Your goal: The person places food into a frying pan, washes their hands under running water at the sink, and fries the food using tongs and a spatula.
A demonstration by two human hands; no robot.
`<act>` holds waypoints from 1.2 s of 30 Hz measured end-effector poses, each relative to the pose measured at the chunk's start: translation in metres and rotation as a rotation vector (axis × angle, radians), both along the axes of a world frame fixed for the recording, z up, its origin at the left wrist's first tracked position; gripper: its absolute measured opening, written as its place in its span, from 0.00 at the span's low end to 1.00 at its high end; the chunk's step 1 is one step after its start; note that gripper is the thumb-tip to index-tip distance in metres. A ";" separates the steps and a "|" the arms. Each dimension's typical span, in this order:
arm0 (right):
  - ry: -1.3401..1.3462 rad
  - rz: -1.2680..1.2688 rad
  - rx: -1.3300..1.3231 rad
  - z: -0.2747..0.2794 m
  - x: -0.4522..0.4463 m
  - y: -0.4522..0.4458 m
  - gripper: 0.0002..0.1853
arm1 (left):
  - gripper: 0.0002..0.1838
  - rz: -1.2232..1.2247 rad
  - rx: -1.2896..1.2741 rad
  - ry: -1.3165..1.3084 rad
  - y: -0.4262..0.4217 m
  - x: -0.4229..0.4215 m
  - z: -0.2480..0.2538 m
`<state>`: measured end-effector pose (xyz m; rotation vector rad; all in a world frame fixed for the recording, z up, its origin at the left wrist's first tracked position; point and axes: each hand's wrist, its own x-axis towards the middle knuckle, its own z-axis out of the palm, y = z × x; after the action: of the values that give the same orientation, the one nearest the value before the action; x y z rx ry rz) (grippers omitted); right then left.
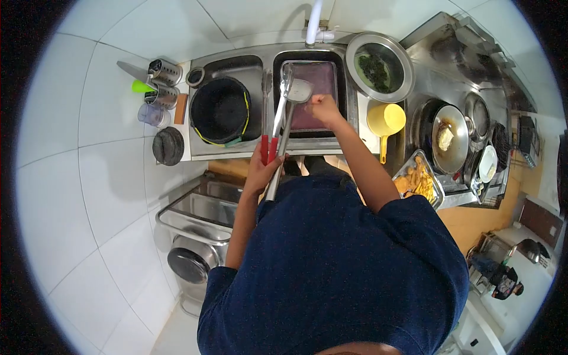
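My left hand (258, 173) is closed around red-handled metal tongs (277, 118) and the long metal handle of a utensil. That utensil's broad pale head (300, 91), perhaps a ladle or turner, is over the right sink basin. Just right of the head is my right hand (324, 110), its fingers curled in; whatever they may hold is hidden. Below both, the right basin (342, 62) contains a reddish-purple rectangular tray or liquid (313, 120). A black bucket (220, 110) with a yellow-green edge stands in the left basin.
A white faucet (314, 26) rises behind the basins. To the right are a steel bowl of greens (357, 53), a yellow dipper (386, 120), a tray of fried food (439, 198) and a pan (461, 148). Utensil holders (167, 72) stand left. Another person (500, 278) is far right.
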<state>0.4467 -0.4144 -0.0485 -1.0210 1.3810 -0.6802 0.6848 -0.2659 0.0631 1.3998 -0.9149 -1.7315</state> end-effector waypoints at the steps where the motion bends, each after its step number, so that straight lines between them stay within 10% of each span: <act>1: 0.026 0.002 -0.036 0.008 0.003 0.006 0.12 | 0.33 -0.017 0.001 -0.025 0.000 0.000 0.001; 6: 0.106 0.343 0.193 0.039 0.011 0.034 0.33 | 0.27 0.023 -0.084 0.004 -0.004 -0.010 -0.010; 16: -0.431 0.037 0.428 0.069 0.054 0.106 0.20 | 0.23 0.067 -0.138 0.155 -0.012 -0.041 -0.036; 19: -0.338 -0.101 0.277 0.070 0.051 0.114 0.15 | 0.18 0.050 -0.416 0.078 -0.011 -0.050 -0.043; 23: -0.415 -0.224 0.372 0.072 0.029 0.126 0.10 | 0.15 0.098 -0.050 0.182 0.004 -0.053 -0.009; 36: -0.064 -0.132 0.300 0.103 -0.031 0.175 0.15 | 0.16 0.082 -0.039 0.054 0.055 -0.048 -0.053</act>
<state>0.4160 -0.2390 0.0547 -0.6709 1.4517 -0.5754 0.6367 -0.2111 0.0101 1.3403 -0.8461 -1.6730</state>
